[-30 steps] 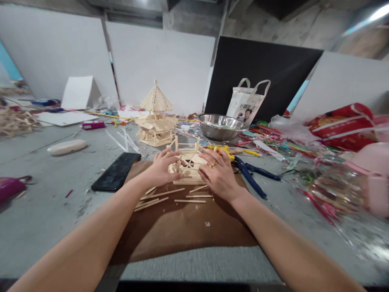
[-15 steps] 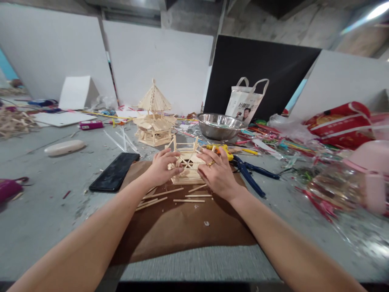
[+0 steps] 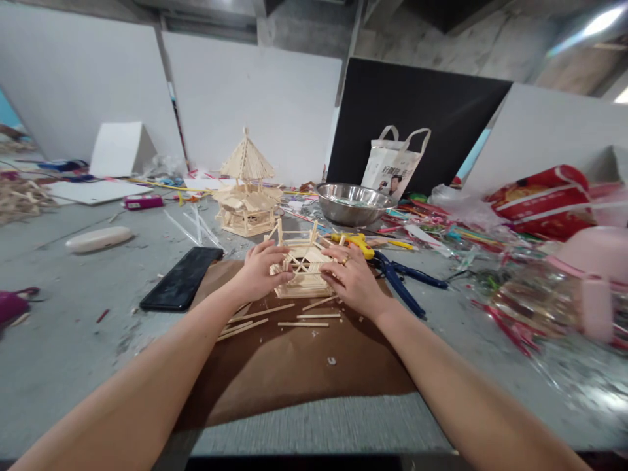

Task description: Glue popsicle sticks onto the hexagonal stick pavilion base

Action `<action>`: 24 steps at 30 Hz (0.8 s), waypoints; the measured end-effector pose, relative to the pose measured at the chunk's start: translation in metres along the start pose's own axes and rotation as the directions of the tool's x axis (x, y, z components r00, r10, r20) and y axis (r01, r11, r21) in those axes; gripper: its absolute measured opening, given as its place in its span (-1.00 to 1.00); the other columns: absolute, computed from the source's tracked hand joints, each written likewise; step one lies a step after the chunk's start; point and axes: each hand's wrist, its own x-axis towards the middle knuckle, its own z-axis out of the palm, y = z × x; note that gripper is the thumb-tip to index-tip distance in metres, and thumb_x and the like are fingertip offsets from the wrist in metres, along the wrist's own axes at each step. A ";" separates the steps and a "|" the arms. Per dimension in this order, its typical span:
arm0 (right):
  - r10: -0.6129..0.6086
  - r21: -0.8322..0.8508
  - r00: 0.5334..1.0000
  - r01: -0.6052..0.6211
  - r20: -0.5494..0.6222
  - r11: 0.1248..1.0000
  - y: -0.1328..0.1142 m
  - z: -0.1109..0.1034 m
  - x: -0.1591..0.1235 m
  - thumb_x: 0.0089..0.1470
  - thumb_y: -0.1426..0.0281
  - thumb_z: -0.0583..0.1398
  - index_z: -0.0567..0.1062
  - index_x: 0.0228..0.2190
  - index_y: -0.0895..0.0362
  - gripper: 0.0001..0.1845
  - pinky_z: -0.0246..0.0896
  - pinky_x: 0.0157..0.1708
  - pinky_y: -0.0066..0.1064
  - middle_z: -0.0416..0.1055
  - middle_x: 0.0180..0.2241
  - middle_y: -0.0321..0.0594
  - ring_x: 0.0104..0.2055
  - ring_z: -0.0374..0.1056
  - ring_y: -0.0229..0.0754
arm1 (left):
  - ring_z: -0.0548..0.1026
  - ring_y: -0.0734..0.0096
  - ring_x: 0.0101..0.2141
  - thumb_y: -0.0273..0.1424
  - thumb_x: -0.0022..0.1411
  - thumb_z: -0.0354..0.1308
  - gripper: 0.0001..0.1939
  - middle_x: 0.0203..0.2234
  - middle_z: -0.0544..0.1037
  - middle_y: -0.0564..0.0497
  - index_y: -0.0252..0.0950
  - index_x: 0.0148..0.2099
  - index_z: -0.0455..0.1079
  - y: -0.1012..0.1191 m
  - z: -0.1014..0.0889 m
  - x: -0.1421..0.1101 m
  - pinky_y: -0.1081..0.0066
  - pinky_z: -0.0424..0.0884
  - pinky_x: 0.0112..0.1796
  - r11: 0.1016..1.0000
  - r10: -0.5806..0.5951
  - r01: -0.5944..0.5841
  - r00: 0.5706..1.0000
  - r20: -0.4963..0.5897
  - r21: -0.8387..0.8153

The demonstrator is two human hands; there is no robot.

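Observation:
A small pavilion frame (image 3: 305, 288) built of pale wooden sticks stands on a brown sheet (image 3: 294, 366), with short posts and crossed braces. My left hand (image 3: 259, 271) grips its left side with bent fingers. At its right side, my right hand (image 3: 354, 278), wearing a ring, has the thumb and fingertips closed on the frame's front edge. A thin stick seems to run across the front between my fingertips, partly hidden by them. Several loose sticks (image 3: 303, 324) lie on the sheet in front. Behind stands a roofed stick pavilion (image 3: 246, 196).
A phone (image 3: 181, 280) lies left of the sheet, and a white oval case (image 3: 99, 239) farther left. To the right are a yellow glue gun (image 3: 360, 244) and blue-handled pliers (image 3: 405, 291). A metal bowl (image 3: 354, 208), a paper bag (image 3: 395, 163) and a pink-lidded jug (image 3: 583, 261) stand beyond.
My right hand's fingers have shifted slightly down and inward along the frame's right front. My left hand stays on the left side. The whole view has drifted a little.

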 end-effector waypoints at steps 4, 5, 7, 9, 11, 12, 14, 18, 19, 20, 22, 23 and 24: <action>0.005 0.019 1.000 -0.005 -0.021 1.000 -0.001 -0.001 0.000 0.05 0.35 0.01 0.41 -0.39 0.11 -0.81 -0.14 -0.01 -0.16 0.33 -0.14 -0.19 -0.01 0.11 -0.15 | 0.03 0.14 0.06 -0.20 -0.01 0.07 -0.78 -0.04 0.32 0.03 -0.20 -0.34 0.40 0.000 0.000 -0.001 0.07 -0.04 0.01 1.000 -0.002 0.002 1.000 -0.005 0.005; 0.009 0.021 1.000 -0.008 -0.025 1.000 -0.001 0.000 0.000 0.05 0.35 0.01 0.41 -0.40 0.11 -0.81 -0.14 -0.01 -0.16 0.33 -0.15 -0.19 -0.02 0.11 -0.15 | 0.02 0.13 0.07 -0.19 -0.03 0.09 -0.77 -0.04 0.32 0.03 -0.20 -0.34 0.40 0.001 -0.001 -0.001 0.07 -0.05 0.01 1.000 -0.006 0.006 1.000 -0.004 0.005; 0.013 0.029 0.999 -0.012 -0.036 1.000 -0.001 0.001 0.000 0.05 0.35 0.01 0.41 -0.40 0.11 -0.80 -0.11 -0.01 -0.18 0.34 -0.16 -0.18 -0.04 0.13 -0.17 | 0.02 0.12 0.07 -0.19 -0.06 0.12 -0.75 -0.04 0.32 0.02 -0.20 -0.33 0.39 0.001 -0.001 -0.001 0.06 -0.06 0.01 1.000 -0.013 0.013 1.000 -0.002 0.010; 0.012 0.044 0.998 -0.009 -0.057 0.999 0.000 0.002 0.000 0.05 0.35 0.02 0.41 -0.40 0.11 -0.81 -0.08 -0.02 -0.21 0.35 -0.17 -0.18 -0.06 0.15 -0.19 | 0.02 0.12 0.07 -0.20 -0.07 0.13 -0.75 -0.04 0.32 0.01 -0.21 -0.33 0.39 0.002 -0.001 -0.001 0.06 -0.06 0.01 1.000 -0.012 0.012 1.000 -0.005 0.022; 0.005 0.060 0.996 0.000 -0.084 0.998 0.001 0.004 0.000 0.04 0.35 0.03 0.42 -0.41 0.12 -0.82 -0.04 -0.03 -0.24 0.35 -0.19 -0.18 -0.08 0.16 -0.22 | 0.03 0.14 0.07 -0.21 -0.04 0.11 -0.77 -0.04 0.33 0.01 -0.22 -0.34 0.39 0.002 0.000 -0.001 0.06 -0.07 0.01 0.999 -0.004 0.005 1.000 -0.018 0.034; 0.002 0.066 0.996 0.005 -0.094 0.998 0.001 0.005 -0.001 0.04 0.35 0.04 0.42 -0.41 0.12 -0.82 -0.03 -0.03 -0.26 0.35 -0.20 -0.18 -0.09 0.17 -0.22 | 0.03 0.15 0.07 -0.22 -0.03 0.10 -0.78 -0.05 0.33 0.01 -0.22 -0.34 0.38 0.002 0.000 -0.001 0.07 -0.06 0.01 0.999 0.000 0.001 1.000 -0.026 0.038; -0.003 0.071 0.995 0.010 -0.104 0.997 0.002 0.006 -0.001 0.03 0.35 0.05 0.42 -0.42 0.12 -0.83 -0.01 -0.03 -0.27 0.35 -0.20 -0.19 -0.10 0.17 -0.23 | 0.04 0.16 0.06 -0.23 -0.01 0.09 -0.79 -0.06 0.34 0.01 -0.22 -0.34 0.38 0.002 0.001 -0.001 0.07 -0.06 0.01 0.999 0.006 -0.004 0.999 -0.037 0.039; -0.005 0.065 0.994 0.013 -0.111 0.998 0.001 0.005 -0.001 0.02 0.36 0.05 0.43 -0.42 0.13 -0.83 -0.01 -0.02 -0.28 0.35 -0.20 -0.18 -0.09 0.17 -0.23 | 0.05 0.17 0.06 -0.22 0.01 0.07 -0.79 -0.06 0.34 0.01 -0.22 -0.35 0.38 0.003 0.001 -0.001 0.06 -0.06 0.01 0.999 0.000 0.001 0.999 -0.034 0.033; -0.008 0.060 0.994 0.014 -0.112 0.998 0.001 0.004 -0.001 0.02 0.36 0.05 0.43 -0.42 0.13 -0.83 -0.01 -0.02 -0.28 0.35 -0.20 -0.18 -0.09 0.17 -0.22 | 0.05 0.18 0.06 -0.21 0.01 0.07 -0.78 -0.05 0.34 0.01 -0.22 -0.35 0.39 0.003 0.001 -0.001 0.06 -0.05 0.01 1.000 -0.003 0.004 1.000 -0.031 0.030; -0.010 0.054 0.994 0.016 -0.113 0.998 0.001 0.003 -0.001 0.02 0.36 0.05 0.43 -0.42 0.13 -0.83 -0.01 -0.02 -0.28 0.35 -0.20 -0.17 -0.09 0.16 -0.22 | 0.05 0.18 0.06 -0.21 0.01 0.06 -0.78 -0.05 0.34 0.01 -0.23 -0.35 0.39 0.003 0.000 -0.001 0.07 -0.05 0.01 1.000 -0.005 0.006 1.000 -0.029 0.026; -0.019 0.038 0.993 0.023 -0.113 0.999 0.001 0.002 -0.001 0.02 0.36 0.06 0.43 -0.42 0.13 -0.83 -0.01 -0.02 -0.27 0.35 -0.19 -0.17 -0.08 0.15 -0.21 | 0.05 0.18 0.06 -0.20 0.01 0.06 -0.77 -0.05 0.34 0.01 -0.23 -0.35 0.39 0.003 0.001 -0.001 0.08 -0.04 0.01 1.000 -0.004 0.004 1.000 -0.031 0.014; -0.023 0.029 0.993 0.026 -0.113 0.999 0.000 0.002 -0.001 0.02 0.37 0.06 0.43 -0.42 0.13 -0.83 -0.01 -0.01 -0.26 0.34 -0.19 -0.17 -0.07 0.15 -0.20 | 0.06 0.19 0.06 -0.20 0.01 0.06 -0.76 -0.06 0.34 0.01 -0.23 -0.35 0.39 0.002 0.001 0.000 0.09 -0.04 0.01 1.000 -0.003 0.003 0.999 -0.034 0.007; -0.028 0.021 0.993 0.031 -0.113 0.999 0.000 0.001 -0.001 0.02 0.37 0.06 0.43 -0.43 0.13 -0.83 -0.02 -0.01 -0.26 0.34 -0.19 -0.18 -0.07 0.14 -0.20 | 0.06 0.19 0.06 -0.20 0.01 0.06 -0.76 -0.06 0.35 0.01 -0.24 -0.35 0.39 0.002 0.001 0.000 0.09 -0.03 0.01 1.000 -0.002 0.002 0.999 -0.037 0.000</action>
